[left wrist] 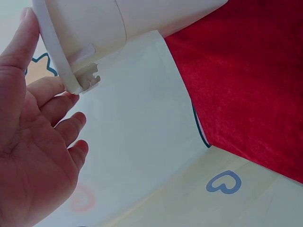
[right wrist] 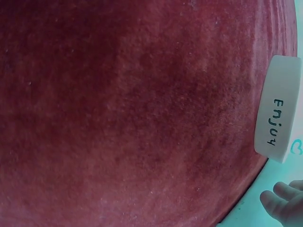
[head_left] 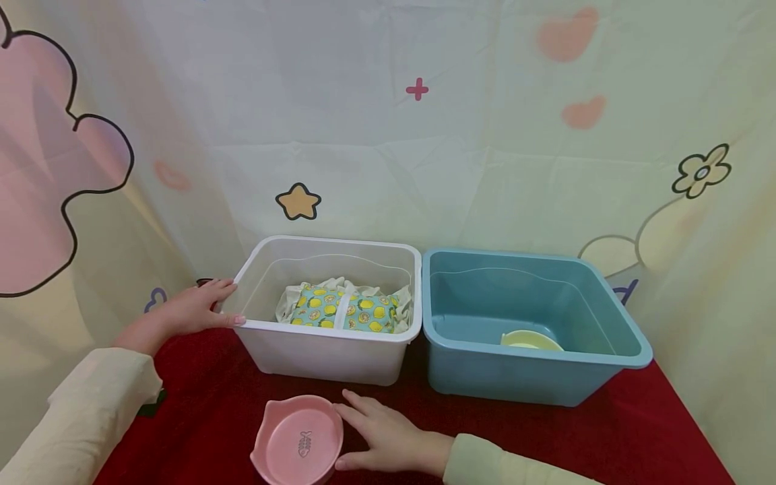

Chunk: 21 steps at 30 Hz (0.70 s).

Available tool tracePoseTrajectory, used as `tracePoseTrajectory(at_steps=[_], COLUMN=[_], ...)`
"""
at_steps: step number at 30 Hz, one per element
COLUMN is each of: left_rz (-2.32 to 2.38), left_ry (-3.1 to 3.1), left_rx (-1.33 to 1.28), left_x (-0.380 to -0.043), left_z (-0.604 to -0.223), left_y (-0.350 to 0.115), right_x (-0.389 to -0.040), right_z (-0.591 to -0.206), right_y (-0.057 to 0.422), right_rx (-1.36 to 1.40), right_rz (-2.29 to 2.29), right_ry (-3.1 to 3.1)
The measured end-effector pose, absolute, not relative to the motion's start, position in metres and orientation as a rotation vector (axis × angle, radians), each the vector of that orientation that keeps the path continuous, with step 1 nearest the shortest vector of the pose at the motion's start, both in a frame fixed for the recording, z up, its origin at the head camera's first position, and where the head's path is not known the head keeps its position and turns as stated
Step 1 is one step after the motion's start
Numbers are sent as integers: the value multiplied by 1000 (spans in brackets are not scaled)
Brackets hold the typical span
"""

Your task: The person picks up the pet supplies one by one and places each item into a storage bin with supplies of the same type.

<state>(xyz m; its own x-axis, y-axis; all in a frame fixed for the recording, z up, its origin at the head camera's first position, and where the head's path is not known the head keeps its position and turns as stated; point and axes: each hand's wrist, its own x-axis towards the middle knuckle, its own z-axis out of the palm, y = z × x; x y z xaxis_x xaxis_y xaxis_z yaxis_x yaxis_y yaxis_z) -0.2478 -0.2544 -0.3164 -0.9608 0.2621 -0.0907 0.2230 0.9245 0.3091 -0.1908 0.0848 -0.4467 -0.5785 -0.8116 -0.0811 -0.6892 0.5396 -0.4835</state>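
Observation:
In the head view, my left hand (head_left: 203, 310) rests on the left front corner of a white plastic bin (head_left: 327, 353), fingers on the side rim and thumb on the front rim. Inside that bin lies a blue-green bundle (head_left: 370, 313) with a lemon print, a white band and frilly white edging. My right hand (head_left: 388, 434) is spread beside a pink cat-eared bowl (head_left: 301, 441) with a fishbone mark, fingertips close to its right side; contact is hard to tell. In the right wrist view, a pale side lettered "Enjoy" (right wrist: 277, 111) appears near the fingers (right wrist: 279, 203).
A blue bin (head_left: 521, 374) stands right of the white one, rims nearly touching. Partly hidden by its front wall is a pale yellow dish (head_left: 530, 339). Red cloth (head_left: 200, 391) covers the table. A printed curtain (head_left: 376, 182) hangs close behind the bins.

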Motion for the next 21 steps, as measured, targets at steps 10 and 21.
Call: tracePoseTrajectory(at_steps=[10,21], left_rz=[452,476], left_ry=[2964,2961], left_rx=[395,398], left_x=[-250,-250], left_z=[-318,-319], left_y=[-257,-258], right_x=[-192,-192], right_z=[-457,-462], right_y=[79,72], right_rx=[-1166,-1093], right_rz=[-643,-688], right_ry=[2471,2489])
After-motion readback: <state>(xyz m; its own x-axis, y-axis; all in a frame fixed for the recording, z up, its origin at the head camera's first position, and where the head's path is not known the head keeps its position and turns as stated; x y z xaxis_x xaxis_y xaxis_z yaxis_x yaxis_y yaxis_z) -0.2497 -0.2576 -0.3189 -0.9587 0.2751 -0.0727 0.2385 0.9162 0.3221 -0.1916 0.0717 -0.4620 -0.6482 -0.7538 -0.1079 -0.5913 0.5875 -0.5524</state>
